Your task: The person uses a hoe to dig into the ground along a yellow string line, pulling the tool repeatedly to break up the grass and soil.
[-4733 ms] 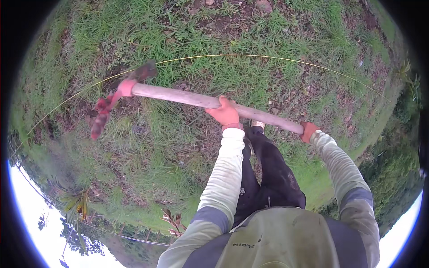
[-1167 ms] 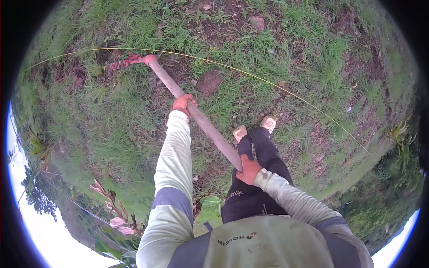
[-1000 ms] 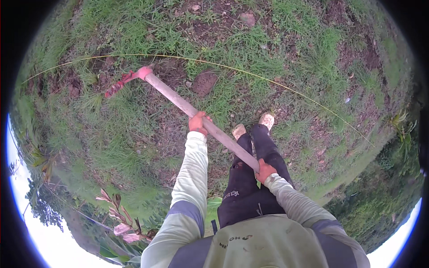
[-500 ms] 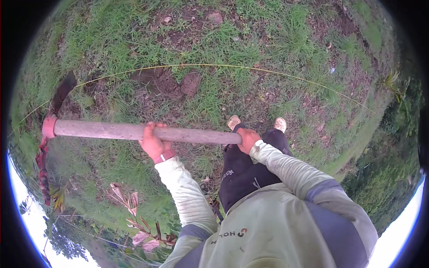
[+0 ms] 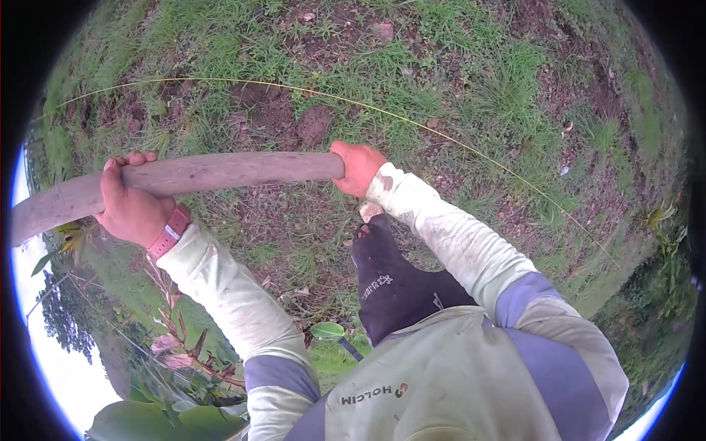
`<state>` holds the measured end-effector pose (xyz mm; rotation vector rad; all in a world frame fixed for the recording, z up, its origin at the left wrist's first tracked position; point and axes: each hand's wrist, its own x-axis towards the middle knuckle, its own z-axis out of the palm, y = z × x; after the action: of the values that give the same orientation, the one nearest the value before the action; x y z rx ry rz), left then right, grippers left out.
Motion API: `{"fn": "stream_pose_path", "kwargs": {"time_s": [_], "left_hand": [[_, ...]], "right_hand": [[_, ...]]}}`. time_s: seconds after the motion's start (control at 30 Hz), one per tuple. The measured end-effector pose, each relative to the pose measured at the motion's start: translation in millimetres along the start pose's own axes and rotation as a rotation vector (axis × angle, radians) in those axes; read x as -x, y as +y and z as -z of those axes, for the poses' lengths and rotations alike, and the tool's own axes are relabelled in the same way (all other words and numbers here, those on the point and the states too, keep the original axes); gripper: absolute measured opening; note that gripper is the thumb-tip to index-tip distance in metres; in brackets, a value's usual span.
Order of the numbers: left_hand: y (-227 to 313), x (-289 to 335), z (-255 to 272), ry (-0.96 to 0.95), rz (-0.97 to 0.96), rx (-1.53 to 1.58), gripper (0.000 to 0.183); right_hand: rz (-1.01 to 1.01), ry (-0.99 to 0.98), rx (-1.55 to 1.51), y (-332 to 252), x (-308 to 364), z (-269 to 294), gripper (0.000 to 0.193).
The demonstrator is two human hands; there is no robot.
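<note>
A pickaxe's thick wooden handle (image 5: 235,170) runs from the left rim of the view to the middle, raised close to the camera. Its head is out of view. My left hand (image 5: 138,209), with a red band (image 5: 170,226) at the wrist, is closed round the handle towards the left rim. At the handle's butt end my right hand (image 5: 358,170) is wrapped tight. Below and beyond the handle, a dug patch of dark soil with a brown clod (image 5: 315,123) shows in the grass.
A thin yellow string (image 5: 471,147) stretches across the grassy ground ahead. My shoe (image 5: 370,212) is planted on the grass below my right hand. Dry reddish stalks (image 5: 193,349) and broad green leaves (image 5: 140,420) stand at lower left. Dark bushes (image 5: 662,294) line the right side.
The pickaxe has swung up and to the left, closer to the camera, and its red head has left the view. Both hands have risen with it, still gripping the handle.
</note>
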<state>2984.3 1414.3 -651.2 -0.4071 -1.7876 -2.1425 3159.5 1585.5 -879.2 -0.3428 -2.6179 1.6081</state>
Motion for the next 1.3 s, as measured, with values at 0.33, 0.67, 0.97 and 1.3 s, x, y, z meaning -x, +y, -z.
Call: {"fn": "stream_pose_path", "kwargs": {"time_s": [0.33,0.67,0.97,1.3], "left_hand": [[-448.3,425.2,9.1,0.033,0.945,-0.737,0.052],[-337.9,324.9,-60.4,-0.163,1.45,-0.167,0.012],[-354.1,475.7,-72.5,0.036,1.233,-0.176,0.008],[-366.5,472.7,-22.9,0.06,1.326,-0.197,0.013]], "right_hand": [[-0.716,-0.392,0.262,252.8,339.7,3.6,0.051],[-0.412,-0.491,-0.13,106.9,299.3,122.2,0.05],[-0.66,-0.272,0.216,254.7,408.1,47.1,0.041],[-0.713,-0.371,0.275,254.6,400.4,-5.7,0.042]]}}
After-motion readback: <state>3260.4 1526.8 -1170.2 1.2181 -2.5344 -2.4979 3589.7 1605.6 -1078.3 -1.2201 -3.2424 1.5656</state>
